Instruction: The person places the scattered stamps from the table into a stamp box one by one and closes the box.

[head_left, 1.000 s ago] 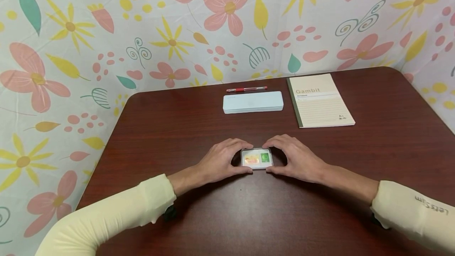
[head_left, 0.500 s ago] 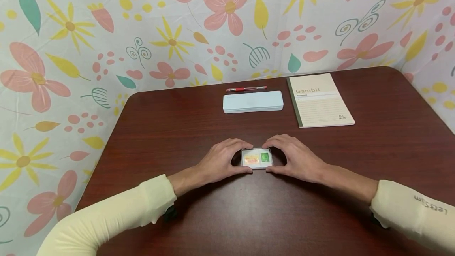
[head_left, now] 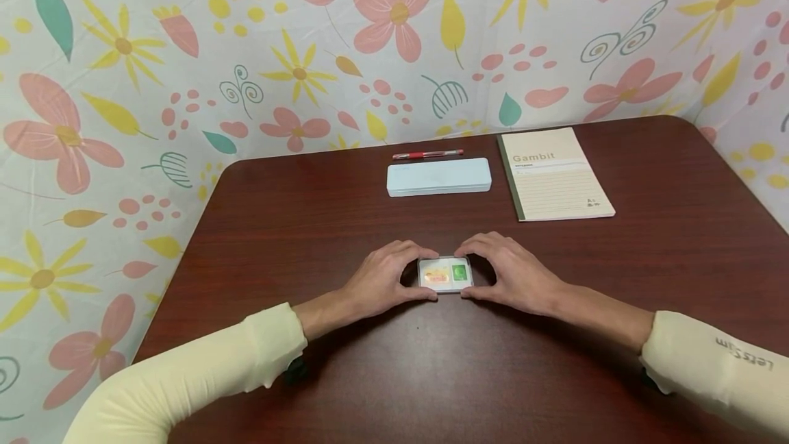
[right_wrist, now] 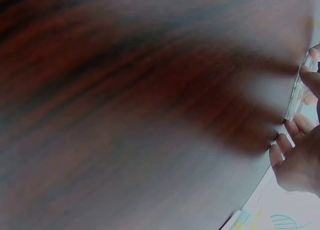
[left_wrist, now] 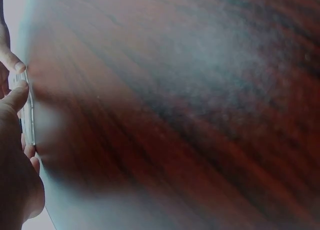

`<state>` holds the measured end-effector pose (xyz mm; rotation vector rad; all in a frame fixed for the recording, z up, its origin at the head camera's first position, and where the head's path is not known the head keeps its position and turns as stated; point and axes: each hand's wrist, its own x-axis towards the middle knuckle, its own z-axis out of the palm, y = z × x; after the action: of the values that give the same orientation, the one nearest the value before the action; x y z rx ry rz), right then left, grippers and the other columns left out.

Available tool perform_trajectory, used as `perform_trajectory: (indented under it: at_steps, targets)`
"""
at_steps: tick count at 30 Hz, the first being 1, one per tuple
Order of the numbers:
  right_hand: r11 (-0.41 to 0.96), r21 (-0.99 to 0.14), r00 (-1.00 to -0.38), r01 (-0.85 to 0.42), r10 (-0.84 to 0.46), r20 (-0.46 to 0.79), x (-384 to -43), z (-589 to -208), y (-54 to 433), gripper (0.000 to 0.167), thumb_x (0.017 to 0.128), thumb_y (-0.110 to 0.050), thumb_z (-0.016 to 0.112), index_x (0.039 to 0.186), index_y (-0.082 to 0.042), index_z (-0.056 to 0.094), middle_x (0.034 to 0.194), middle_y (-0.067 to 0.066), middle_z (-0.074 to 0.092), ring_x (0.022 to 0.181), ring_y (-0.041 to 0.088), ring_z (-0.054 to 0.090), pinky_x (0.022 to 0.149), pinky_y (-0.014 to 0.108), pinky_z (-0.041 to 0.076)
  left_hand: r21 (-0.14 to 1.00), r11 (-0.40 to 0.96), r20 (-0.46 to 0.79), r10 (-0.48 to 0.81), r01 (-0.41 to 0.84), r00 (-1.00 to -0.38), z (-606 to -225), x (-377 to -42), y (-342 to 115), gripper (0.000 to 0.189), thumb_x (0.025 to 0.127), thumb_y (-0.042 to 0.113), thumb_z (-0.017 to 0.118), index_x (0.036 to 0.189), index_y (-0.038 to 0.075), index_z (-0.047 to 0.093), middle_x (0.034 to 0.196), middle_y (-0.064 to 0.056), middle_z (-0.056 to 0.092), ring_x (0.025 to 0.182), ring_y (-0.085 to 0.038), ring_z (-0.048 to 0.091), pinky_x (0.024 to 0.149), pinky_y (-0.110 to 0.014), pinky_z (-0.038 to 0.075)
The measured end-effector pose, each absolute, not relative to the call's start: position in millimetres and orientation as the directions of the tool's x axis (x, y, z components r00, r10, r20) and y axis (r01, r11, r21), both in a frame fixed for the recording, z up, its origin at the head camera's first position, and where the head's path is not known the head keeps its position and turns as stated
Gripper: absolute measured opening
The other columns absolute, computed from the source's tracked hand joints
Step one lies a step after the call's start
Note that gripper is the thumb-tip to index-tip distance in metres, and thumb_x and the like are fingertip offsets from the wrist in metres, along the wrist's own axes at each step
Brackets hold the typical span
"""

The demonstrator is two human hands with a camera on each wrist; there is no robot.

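A small flat clear-edged case with a white face, an orange-yellow picture and a green square lies at the middle of the table in the head view. My left hand grips its left end, thumb on the near edge and fingers on the far edge. My right hand grips the right end in the same way. From the left wrist, the transparent edge of the case shows beyond my thumb. The right wrist view catches that case at its right border, fingers around it.
Behind the hands, a pale blue pencil case lies on the dark wooden table. A red pen is behind it, and a beige notebook lies to its right. A flower-patterned cloth hangs along the table's back edge.
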<state>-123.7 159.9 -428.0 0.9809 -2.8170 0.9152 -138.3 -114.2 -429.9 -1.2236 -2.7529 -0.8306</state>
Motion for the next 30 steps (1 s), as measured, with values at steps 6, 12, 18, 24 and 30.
perform_trajectory:
  at_steps: [6,12,18,24,30]
  targets:
    - [0.624,-0.528,-0.799,-0.577,-0.564,0.207,-124.5,-427.4,159.8,0.055,0.078,-0.024,0.098,0.124,-0.007,0.072,0.126,0.006,0.069,0.119,0.027,0.061,0.1,0.053,0.051,0.463,0.558,0.229,0.675,0.688,-0.701,-432.9,-137.4,-114.5,0.062,0.083,0.044,0.092,0.133,0.014,0.071,0.117,0.004,0.071,0.112,-0.014,0.063,0.094,-0.035,0.054]
    - [0.63,-0.527,-0.803,-0.57,-0.562,0.197,-124.6,-423.5,160.2,0.053,0.078,-0.025,0.098,0.122,-0.008,0.073,0.125,0.005,0.069,0.118,0.028,0.061,0.099,0.056,0.05,0.465,0.567,0.245,0.656,0.68,-0.714,-436.8,-137.6,-114.5,0.062,0.082,0.046,0.092,0.133,0.016,0.072,0.119,0.005,0.073,0.115,-0.015,0.063,0.099,-0.037,0.052]
    - [0.627,-0.535,-0.807,-0.566,-0.555,0.204,-125.5,-424.0,159.8,0.051,0.078,-0.026,0.098,0.12,-0.009,0.075,0.122,0.003,0.07,0.116,0.027,0.062,0.099,0.056,0.05,0.477,0.56,0.257,0.648,0.677,-0.717,-440.8,-138.6,-116.0,0.062,0.081,0.045,0.093,0.132,0.018,0.073,0.122,0.006,0.073,0.116,-0.013,0.063,0.101,-0.035,0.051]
    - [0.64,-0.535,-0.816,-0.552,-0.548,0.186,-124.5,-425.9,159.7,0.054,0.077,-0.028,0.098,0.122,-0.009,0.076,0.122,0.002,0.07,0.115,0.025,0.062,0.098,0.054,0.051,0.475,0.555,0.267,0.648,0.683,-0.713,-442.4,-139.1,-116.9,0.062,0.08,0.045,0.094,0.132,0.018,0.072,0.122,0.006,0.073,0.115,-0.014,0.063,0.101,-0.036,0.05]
    - [0.629,-0.543,-0.81,-0.556,-0.556,0.185,-125.5,-425.9,161.1,0.057,0.077,-0.027,0.098,0.125,-0.008,0.074,0.123,0.003,0.069,0.117,0.026,0.062,0.099,0.055,0.05,0.469,0.569,0.234,0.657,0.676,-0.716,-440.6,-139.7,-116.9,0.063,0.083,0.047,0.091,0.135,0.018,0.07,0.127,0.006,0.071,0.12,-0.014,0.061,0.103,-0.037,0.05]
